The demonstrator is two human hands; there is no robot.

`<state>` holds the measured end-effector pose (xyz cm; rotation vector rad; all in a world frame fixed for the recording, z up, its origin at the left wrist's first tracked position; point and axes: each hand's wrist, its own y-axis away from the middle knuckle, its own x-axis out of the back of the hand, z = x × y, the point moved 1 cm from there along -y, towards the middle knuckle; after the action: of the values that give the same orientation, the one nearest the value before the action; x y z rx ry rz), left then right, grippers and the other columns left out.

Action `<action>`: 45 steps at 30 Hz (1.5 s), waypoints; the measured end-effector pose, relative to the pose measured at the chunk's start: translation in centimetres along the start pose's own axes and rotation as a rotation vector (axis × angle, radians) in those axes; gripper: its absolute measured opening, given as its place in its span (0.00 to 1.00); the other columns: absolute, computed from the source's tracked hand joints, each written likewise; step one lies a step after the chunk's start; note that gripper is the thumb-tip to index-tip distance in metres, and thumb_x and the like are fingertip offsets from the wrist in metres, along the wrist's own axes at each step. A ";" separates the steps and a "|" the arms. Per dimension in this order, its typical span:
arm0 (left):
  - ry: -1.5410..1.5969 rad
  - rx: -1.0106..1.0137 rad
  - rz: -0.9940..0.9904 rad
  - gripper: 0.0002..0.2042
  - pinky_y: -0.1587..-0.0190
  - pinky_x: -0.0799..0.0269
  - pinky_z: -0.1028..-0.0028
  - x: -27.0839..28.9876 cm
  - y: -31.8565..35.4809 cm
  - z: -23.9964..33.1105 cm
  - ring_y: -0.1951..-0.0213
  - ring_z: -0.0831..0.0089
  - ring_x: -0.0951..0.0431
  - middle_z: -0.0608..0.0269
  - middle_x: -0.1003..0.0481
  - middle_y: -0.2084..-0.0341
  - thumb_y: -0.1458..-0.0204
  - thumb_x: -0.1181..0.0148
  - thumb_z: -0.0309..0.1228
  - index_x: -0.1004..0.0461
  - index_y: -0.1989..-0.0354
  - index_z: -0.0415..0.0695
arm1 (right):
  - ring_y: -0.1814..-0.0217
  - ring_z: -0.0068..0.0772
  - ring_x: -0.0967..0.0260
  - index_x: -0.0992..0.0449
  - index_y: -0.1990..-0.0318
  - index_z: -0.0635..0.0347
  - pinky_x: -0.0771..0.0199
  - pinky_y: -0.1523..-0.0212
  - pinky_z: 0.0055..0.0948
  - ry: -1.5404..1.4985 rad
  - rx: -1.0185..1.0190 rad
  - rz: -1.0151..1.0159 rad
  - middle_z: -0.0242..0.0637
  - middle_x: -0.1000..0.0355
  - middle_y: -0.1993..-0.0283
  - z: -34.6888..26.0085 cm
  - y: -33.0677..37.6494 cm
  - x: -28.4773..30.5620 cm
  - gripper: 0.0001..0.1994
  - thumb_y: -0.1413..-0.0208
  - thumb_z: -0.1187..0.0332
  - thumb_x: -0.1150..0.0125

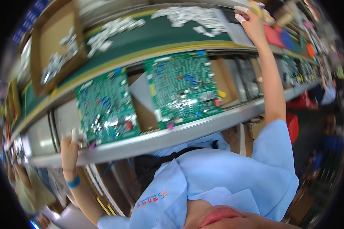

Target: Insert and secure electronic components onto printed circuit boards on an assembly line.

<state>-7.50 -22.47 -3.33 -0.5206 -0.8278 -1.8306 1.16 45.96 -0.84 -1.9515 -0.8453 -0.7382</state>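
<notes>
Two green circuit boards full of small parts lie side by side on the metal rail line: a left board (107,108) and a right board (181,89). My left hand (68,152) is by the near left corner of the left board, its fingers curled and a white finger cot on one; whatever they may grip is hidden. Stretched far to the upper right, my right hand (253,26) is over the raised green shelf, with white finger cots on two spread fingers. Beneath and beside those fingers are a dark flat item and a pale sheet (239,34). Nothing shows in that hand.
Piles of small white parts (189,18) lie on the green shelf (141,36). A cardboard box (38,49) at the left holds silvery packets. The metal rail (187,131) runs between me and the boards. Red and blue bins (286,40) stand right; other people are at both sides.
</notes>
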 end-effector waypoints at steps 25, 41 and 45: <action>-0.604 -0.352 0.452 0.21 0.63 0.29 0.60 4.2 -10.1 15.5 0.67 0.48 0.24 0.45 0.24 0.73 0.46 0.46 0.48 0.22 0.70 0.39 | 0.49 0.46 0.33 0.25 0.53 0.58 0.33 0.49 0.35 0.294 0.313 -0.106 0.39 0.30 0.53 4.1 -0.3 -1.9 0.13 0.48 0.73 0.42; -0.885 -0.271 0.178 0.12 0.57 0.26 0.58 3.5 -24.7 14.2 0.63 0.51 0.21 0.47 0.21 0.67 0.56 0.40 0.38 0.19 0.67 0.47 | 0.51 0.24 0.28 0.25 0.50 0.60 0.31 0.50 0.22 -0.527 0.025 0.001 0.33 0.25 0.53 4.9 0.6 -3.1 0.15 0.43 0.67 0.38; -0.820 -0.383 0.281 0.16 0.64 0.26 0.69 6.0 -25.2 13.0 0.73 0.65 0.20 0.53 0.21 0.79 0.53 0.44 0.41 0.19 0.72 0.38 | 0.52 0.26 0.26 0.29 0.46 0.64 0.27 0.60 0.19 -0.923 -0.250 -0.403 0.36 0.26 0.53 -4.2 4.7 -0.3 0.16 0.42 0.71 0.43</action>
<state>-33.35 -10.37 1.85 -1.6148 -0.8612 -1.4947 3.91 40.31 -1.37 -2.3895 -1.7997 -0.1061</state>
